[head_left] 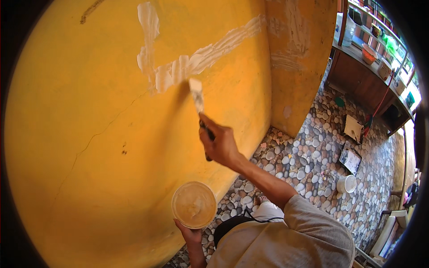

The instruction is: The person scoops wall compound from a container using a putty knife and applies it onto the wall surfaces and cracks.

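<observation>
My right hand (221, 142) is closed around the dark handle of a putty knife (195, 92), its pale, smeared blade pointing up toward a yellow wall (89, 178). Just above the blade, a thick white strip of filler (201, 61) slants up to the right and meets an upright streak of the same filler (148, 27). Whether the blade touches the wall I cannot tell. Low and close to the wall, my left hand (191, 233) grips a round tub (214, 213) from below, with pale paste inside. A thin crack (97, 135) runs down leftward from the filler.
A projecting yellow wall section (288, 89) with white patches stands at the right. Beyond it, the pebble-patterned floor (299, 152) holds a white bucket (346, 183), a stained tray (350, 157) and a square board (353, 128). A brown counter (357, 71) bearing containers stands at the far right.
</observation>
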Demonstrator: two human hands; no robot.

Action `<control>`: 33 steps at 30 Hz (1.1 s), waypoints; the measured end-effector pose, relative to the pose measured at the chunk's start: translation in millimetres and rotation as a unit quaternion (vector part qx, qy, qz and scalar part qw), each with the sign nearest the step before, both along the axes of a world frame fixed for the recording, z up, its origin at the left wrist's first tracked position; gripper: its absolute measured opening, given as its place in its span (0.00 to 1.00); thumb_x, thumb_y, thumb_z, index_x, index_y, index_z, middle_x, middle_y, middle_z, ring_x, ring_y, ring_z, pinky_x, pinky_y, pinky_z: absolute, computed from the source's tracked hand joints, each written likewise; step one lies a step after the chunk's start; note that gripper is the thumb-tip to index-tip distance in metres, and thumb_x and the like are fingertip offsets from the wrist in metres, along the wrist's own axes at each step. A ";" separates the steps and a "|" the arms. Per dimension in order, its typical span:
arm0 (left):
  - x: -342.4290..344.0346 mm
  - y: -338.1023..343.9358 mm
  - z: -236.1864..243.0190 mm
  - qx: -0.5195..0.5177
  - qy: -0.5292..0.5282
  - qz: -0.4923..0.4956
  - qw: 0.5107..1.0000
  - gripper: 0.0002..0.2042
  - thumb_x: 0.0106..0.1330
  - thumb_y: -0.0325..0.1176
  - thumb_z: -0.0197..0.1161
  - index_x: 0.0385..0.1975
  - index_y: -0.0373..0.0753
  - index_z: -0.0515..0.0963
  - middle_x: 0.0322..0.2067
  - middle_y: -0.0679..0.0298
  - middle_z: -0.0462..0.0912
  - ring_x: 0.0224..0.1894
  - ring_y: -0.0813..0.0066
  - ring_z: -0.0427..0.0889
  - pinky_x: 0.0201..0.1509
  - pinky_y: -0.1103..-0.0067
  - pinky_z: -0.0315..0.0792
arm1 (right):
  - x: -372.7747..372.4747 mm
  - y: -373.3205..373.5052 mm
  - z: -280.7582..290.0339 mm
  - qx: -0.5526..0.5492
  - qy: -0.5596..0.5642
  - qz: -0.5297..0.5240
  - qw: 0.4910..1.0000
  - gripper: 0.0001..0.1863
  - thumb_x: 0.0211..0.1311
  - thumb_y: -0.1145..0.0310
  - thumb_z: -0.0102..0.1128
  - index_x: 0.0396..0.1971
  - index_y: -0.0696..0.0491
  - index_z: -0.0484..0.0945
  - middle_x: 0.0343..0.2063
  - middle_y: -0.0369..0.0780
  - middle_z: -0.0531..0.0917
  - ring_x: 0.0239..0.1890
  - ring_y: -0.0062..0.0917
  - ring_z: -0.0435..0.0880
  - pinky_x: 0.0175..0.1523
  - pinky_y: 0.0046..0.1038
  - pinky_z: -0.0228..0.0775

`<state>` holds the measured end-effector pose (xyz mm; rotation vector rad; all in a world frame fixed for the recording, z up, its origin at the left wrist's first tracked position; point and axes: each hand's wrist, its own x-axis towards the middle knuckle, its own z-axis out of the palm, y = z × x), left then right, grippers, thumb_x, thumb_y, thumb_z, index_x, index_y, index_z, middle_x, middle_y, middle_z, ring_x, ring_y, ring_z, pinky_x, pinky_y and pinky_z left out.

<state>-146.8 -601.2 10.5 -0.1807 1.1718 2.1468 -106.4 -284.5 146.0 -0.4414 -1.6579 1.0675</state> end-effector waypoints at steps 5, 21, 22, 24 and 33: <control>-2.1 -0.5 -3.6 -0.005 0.058 -0.019 0.998 0.28 0.68 0.58 0.39 0.60 0.45 0.62 0.59 0.65 0.66 0.60 0.67 0.65 0.64 0.67 0.60 | 3.7 65.8 30.1 -0.138 0.021 -0.014 0.990 0.21 0.57 0.71 0.54 0.50 0.66 0.72 0.16 0.37 0.76 0.18 0.13 0.72 0.23 0.20 0.63; -22.7 -43.8 -37.8 -0.077 0.217 -0.062 0.971 0.31 0.68 0.60 0.36 0.62 0.44 0.58 0.62 0.64 0.61 0.63 0.65 0.61 0.65 0.65 0.59 | 18.4 70.1 98.8 -0.254 0.074 0.203 0.943 0.10 0.58 0.69 0.57 0.28 0.62 0.77 0.17 0.38 0.75 0.18 0.17 0.75 0.17 0.17 0.62; -21.5 -42.1 -34.0 -0.113 0.267 -0.066 0.955 0.31 0.68 0.60 0.36 0.62 0.44 0.58 0.62 0.64 0.61 0.63 0.65 0.61 0.64 0.66 0.59 | 16.6 63.3 100.3 -0.251 0.071 0.200 0.944 0.10 0.58 0.69 0.57 0.28 0.62 0.77 0.17 0.38 0.75 0.18 0.17 0.75 0.17 0.17 0.62; -21.0 -41.9 -23.5 0.066 0.008 -0.043 0.997 0.30 0.68 0.59 0.37 0.62 0.44 0.58 0.61 0.64 0.62 0.62 0.67 0.62 0.63 0.67 0.62 | 12.4 47.2 104.0 -0.252 0.085 0.183 0.946 0.12 0.57 0.70 0.55 0.18 0.61 0.73 0.15 0.38 0.72 0.20 0.20 0.75 0.16 0.22 0.60; -34.8 -77.5 -32.4 0.060 -0.013 -0.019 0.998 0.27 0.68 0.57 0.42 0.59 0.45 0.62 0.58 0.66 0.67 0.59 0.69 0.67 0.60 0.71 0.66 | -9.6 -10.4 121.2 -0.218 0.050 0.210 0.952 0.11 0.59 0.69 0.55 0.21 0.59 0.76 0.18 0.35 0.75 0.20 0.17 0.76 0.22 0.18 0.65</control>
